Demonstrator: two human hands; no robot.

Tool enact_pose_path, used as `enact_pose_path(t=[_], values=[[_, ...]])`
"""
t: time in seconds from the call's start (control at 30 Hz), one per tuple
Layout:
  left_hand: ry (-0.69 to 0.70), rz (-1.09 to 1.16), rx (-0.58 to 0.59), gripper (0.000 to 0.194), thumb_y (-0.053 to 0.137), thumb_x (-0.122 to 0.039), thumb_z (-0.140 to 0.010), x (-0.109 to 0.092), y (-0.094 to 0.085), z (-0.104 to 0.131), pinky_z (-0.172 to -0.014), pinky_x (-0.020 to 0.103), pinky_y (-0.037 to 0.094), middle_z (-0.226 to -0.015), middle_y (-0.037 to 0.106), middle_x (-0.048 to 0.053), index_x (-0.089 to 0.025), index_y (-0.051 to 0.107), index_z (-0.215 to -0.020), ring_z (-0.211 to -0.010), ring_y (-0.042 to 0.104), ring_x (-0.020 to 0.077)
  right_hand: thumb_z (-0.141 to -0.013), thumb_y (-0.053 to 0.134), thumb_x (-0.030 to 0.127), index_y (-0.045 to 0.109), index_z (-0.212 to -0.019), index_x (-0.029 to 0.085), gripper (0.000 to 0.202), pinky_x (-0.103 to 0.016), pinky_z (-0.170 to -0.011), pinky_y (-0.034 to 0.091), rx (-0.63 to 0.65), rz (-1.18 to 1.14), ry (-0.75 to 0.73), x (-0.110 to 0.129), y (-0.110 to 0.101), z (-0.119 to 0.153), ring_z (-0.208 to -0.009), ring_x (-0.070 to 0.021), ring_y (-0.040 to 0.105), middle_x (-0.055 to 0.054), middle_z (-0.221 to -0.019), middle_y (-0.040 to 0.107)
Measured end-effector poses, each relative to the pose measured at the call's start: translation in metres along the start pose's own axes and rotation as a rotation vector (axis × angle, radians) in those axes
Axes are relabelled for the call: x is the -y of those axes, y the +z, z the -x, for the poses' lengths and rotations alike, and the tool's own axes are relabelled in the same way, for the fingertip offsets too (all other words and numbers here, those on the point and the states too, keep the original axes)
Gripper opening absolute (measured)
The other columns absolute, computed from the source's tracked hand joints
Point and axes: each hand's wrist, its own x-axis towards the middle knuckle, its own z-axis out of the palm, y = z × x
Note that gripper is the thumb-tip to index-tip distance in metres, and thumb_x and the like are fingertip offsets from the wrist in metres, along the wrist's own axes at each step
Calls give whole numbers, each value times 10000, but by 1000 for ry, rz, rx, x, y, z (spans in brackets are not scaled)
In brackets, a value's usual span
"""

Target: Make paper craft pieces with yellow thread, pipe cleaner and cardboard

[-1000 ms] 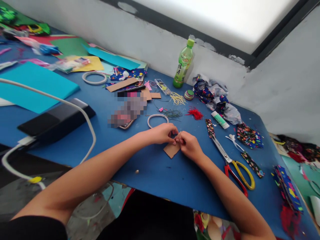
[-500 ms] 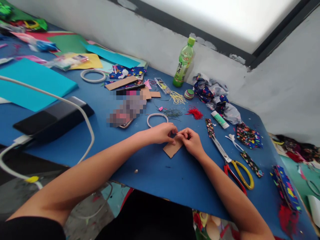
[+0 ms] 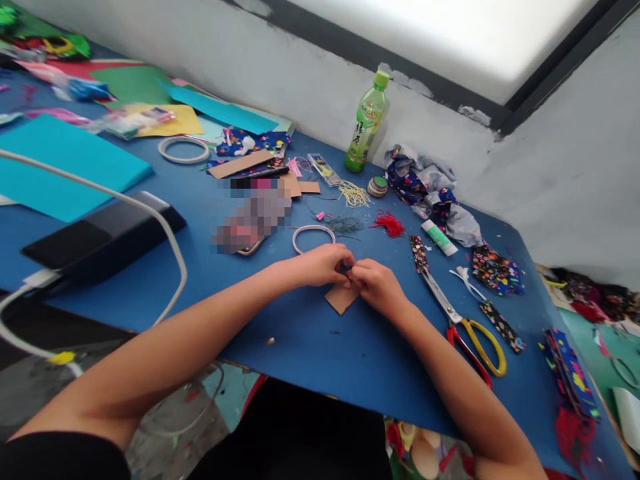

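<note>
A small brown cardboard piece lies at the front middle of the blue table, partly under my fingers. My left hand is over its upper left side, thumb and fingers curled together in a pinch. Touching its fingertips from the right is my right hand, closed over the upper right part of the cardboard. Whatever small thing is between the fingertips is too small to make out. A pale ring lies just behind my left hand. Scissors with red and yellow handles rest to the right.
A green bottle stands by the wall. Crumpled patterned fabric, a glue tube and red threads lie behind my right hand. At the left are a black power bank with a white cable and blue paper.
My right hand has turned slightly, its fingers curled in more, and it covers more of the cardboard's right side. My left hand stays almost in place. The view has shifted a little.
</note>
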Motion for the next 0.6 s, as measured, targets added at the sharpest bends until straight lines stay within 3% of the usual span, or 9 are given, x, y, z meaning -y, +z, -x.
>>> enact_pose_path(t=[0.2, 0.43, 0.6], values=[[5, -10, 8, 327, 725, -321, -696, -1, 0, 0, -626, 227, 400, -841, 535, 9, -141, 642, -957, -680, 530, 130, -733, 516, 136, 286, -560, 226, 301, -260, -639, 372, -134, -141, 116, -11, 9, -1, -661, -138, 534, 2, -666, 563], [3, -17, -7, 306, 730, -327, -686, -3, -1, 1, -604, 230, 402, -843, 578, 16, -143, 630, -911, -682, 555, 140, -736, 638, 316, 332, -573, 223, 358, -270, -646, 422, -203, -406, 252, -12, 5, -4, -656, -138, 561, 10, -665, 606], [16, 56, -188, 349, 687, -226, -751, -14, 1, 3, -645, 225, 438, -875, 655, 20, -159, 591, -1079, -709, 593, 135, -660, 728, 433, 428, -736, 237, 366, -274, -662, 472, -299, -612, 328, -12, 5, -6, -653, -128, 592, 34, -732, 631]])
